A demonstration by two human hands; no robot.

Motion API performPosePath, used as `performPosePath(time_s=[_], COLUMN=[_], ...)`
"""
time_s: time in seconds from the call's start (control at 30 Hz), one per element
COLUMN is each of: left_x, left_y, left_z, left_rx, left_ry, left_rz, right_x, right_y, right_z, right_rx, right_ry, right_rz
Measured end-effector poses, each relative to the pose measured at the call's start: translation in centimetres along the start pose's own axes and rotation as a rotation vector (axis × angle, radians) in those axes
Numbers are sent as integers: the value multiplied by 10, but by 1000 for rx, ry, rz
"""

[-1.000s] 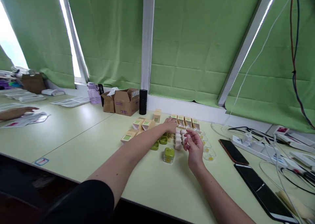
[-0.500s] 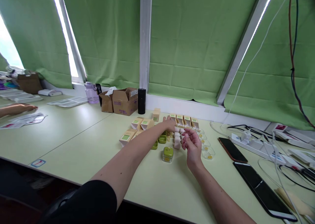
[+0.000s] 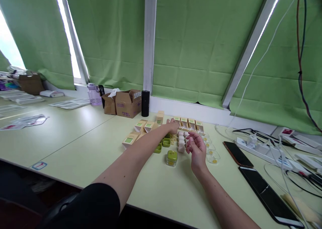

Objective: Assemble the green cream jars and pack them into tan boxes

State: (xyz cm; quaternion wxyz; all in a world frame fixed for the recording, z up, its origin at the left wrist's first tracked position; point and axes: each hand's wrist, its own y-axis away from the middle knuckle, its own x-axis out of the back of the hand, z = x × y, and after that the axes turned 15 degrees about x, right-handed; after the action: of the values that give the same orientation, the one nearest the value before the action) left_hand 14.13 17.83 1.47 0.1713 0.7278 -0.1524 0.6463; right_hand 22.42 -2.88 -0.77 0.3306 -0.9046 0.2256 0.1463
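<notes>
My left hand (image 3: pixel 172 126) reaches across to the left end of a row of open cardboard boxes (image 3: pixel 184 123). Its visible fingers look apart, though some are hidden, as is any contact with a box. My right hand (image 3: pixel 198 150), fingers loosely bent and apart, hovers beside stacked white blocks (image 3: pixel 181 144); no object shows in it. Clear containers with yellow spots (image 3: pixel 213 157) lie to its right. A small clear jar with a green lid (image 3: pixel 171 157) stands in front. Green square lids (image 3: pixel 166 142) and small yellowish pieces (image 3: pixel 173 139) lie between the hands.
Small cartons with green labels (image 3: pixel 129 140) stand left of my forearm. Farther back are a brown cardboard box (image 3: pixel 128 104), a black cylinder (image 3: pixel 145 103) and a purple bottle (image 3: pixel 94 94). Two phones (image 3: pixel 269 195), a power strip (image 3: pixel 266 152) and cables lie on the right.
Another person's hand at the far left has left the view. The white block under my left wrist shows more plainly now. My own hands have hardly moved.
</notes>
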Motion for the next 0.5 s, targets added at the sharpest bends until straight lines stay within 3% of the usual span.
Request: performPosePath(time_s=[0.23, 0.5], left_x=[3, 37], left_y=[1, 24], left_z=[-8, -40], left_rx=[2, -22], left_ry=[46, 139], left_rz=[35, 185], right_x=[1, 0], right_y=[-1, -2], right_z=[-1, -2], right_rx=[16, 33], right_ry=[15, 32], right_rz=[12, 14])
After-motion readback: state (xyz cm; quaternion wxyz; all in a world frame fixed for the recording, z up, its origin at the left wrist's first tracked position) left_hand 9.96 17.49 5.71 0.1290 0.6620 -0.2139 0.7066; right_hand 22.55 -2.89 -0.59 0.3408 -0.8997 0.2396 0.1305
